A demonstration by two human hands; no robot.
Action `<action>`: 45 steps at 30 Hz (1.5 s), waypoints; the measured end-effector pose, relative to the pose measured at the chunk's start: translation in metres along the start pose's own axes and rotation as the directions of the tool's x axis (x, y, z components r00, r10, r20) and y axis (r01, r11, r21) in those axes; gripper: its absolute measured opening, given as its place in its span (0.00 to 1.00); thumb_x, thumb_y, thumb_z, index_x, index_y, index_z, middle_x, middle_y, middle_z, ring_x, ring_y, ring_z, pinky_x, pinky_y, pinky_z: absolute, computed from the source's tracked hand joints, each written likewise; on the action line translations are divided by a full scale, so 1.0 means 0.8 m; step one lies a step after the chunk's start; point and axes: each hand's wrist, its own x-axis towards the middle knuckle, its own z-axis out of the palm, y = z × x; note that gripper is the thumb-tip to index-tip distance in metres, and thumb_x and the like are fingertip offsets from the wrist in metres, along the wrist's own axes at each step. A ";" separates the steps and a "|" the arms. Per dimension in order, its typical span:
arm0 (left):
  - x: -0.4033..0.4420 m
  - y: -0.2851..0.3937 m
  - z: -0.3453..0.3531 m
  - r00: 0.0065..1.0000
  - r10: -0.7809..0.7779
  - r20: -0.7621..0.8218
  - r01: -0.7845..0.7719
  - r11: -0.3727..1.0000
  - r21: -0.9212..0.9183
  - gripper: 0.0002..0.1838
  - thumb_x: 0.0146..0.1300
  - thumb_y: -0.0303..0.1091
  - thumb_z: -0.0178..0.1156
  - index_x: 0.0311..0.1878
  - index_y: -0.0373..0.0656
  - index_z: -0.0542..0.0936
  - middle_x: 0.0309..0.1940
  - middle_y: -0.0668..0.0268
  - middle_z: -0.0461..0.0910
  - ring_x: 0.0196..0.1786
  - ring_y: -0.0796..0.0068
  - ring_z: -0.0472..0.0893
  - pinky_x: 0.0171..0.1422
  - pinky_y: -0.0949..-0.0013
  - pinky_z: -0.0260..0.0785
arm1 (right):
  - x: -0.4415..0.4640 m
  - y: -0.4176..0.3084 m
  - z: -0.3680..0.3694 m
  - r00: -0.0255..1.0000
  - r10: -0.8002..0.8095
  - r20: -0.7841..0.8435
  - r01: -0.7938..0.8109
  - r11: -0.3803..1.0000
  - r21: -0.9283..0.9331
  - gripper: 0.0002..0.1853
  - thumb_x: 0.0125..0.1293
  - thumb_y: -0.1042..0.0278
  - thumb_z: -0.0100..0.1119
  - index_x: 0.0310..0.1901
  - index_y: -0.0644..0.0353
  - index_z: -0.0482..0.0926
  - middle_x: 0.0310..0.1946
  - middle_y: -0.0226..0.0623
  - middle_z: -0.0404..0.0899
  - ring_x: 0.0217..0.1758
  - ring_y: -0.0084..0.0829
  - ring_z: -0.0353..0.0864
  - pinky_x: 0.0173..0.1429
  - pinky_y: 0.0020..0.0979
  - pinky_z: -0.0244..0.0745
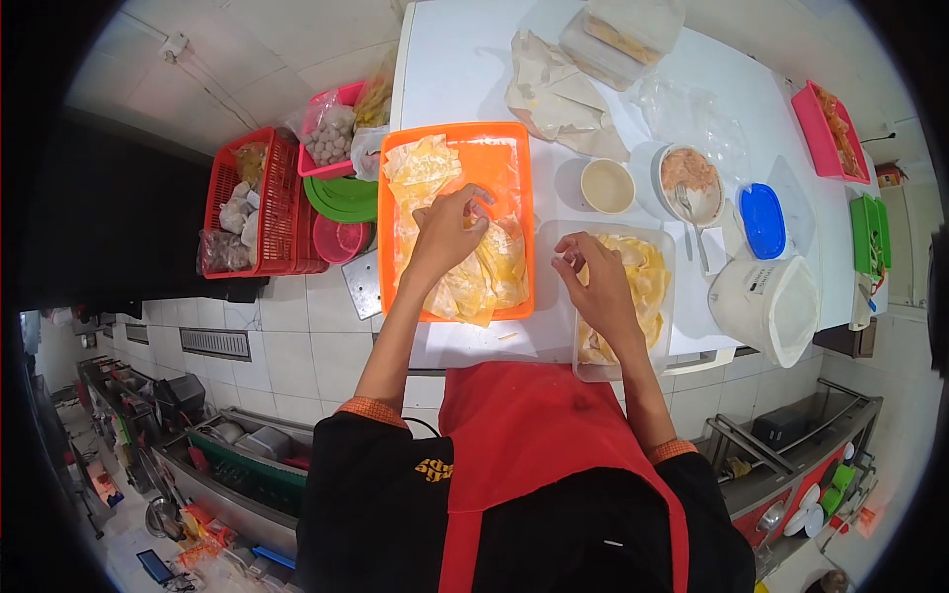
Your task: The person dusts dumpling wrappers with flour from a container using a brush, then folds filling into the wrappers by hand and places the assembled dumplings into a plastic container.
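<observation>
A person in a red apron (554, 420) stands at a white surface (450, 69). Nearest on it is a clear plastic container (669, 296) of folded yellow dough pieces (648, 277); the right hand (598, 282) hangs over its left side, fingers loosely curved, the grip apart. Beside it to the left, an orange tray (489, 163) holds floured yellow dough sheets (470, 292), some overlapping. The left hand (451, 232) is above these sheets, its grip apart, thumb and forefinger bent with a gap between; whether it touches the dough, I cannot tell. To the right stands a white tub (741, 311). Farther back are a paper cup (607, 186), a bowl (664, 198) of pinkish filling (689, 168) and a blue lid (762, 220). Beyond them lies crumpled brownish paper (559, 94), near a lidded container (613, 44).
</observation>
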 end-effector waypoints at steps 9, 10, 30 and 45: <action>0.004 -0.002 0.024 0.994 0.061 -0.091 -0.022 0.928 0.373 0.12 0.64 0.47 0.67 0.42 0.50 0.86 0.51 0.63 0.78 0.60 0.55 0.70 0.61 0.48 0.52 | 0.000 -0.005 0.002 1.000 -0.018 0.002 0.018 1.000 -0.008 0.06 0.69 0.70 0.64 0.45 0.54 0.79 0.32 0.29 0.80 0.35 0.30 0.80 0.52 0.37 0.63; 0.004 -0.002 0.022 0.994 0.060 -0.090 -0.023 0.928 0.373 0.12 0.64 0.47 0.67 0.42 0.50 0.86 0.51 0.63 0.78 0.60 0.55 0.70 0.61 0.48 0.52 | -0.001 -0.003 0.002 1.000 -0.028 -0.004 0.028 1.000 -0.010 0.06 0.69 0.70 0.64 0.45 0.54 0.79 0.32 0.29 0.80 0.35 0.29 0.80 0.52 0.37 0.63; -0.035 -0.038 -0.008 0.897 0.429 -0.106 -0.430 0.903 0.016 0.08 0.65 0.35 0.69 0.46 0.49 0.87 0.45 0.70 0.84 0.56 0.64 0.75 0.67 0.59 0.59 | 0.055 -0.015 0.035 0.986 -0.082 0.145 0.106 0.981 -0.165 0.39 0.63 0.67 0.70 0.74 0.49 0.61 0.57 0.34 0.84 0.57 0.40 0.78 0.66 0.46 0.60; -0.031 -0.033 -0.012 0.935 0.319 -0.155 -0.339 0.933 -0.120 0.21 0.59 0.27 0.73 0.56 0.48 0.80 0.47 0.70 0.84 0.60 0.67 0.76 0.71 0.57 0.62 | 0.080 -0.039 0.036 0.878 0.153 0.453 -0.276 0.936 0.219 0.47 0.59 0.76 0.72 0.76 0.46 0.55 0.44 0.48 0.86 0.50 0.43 0.87 0.55 0.40 0.79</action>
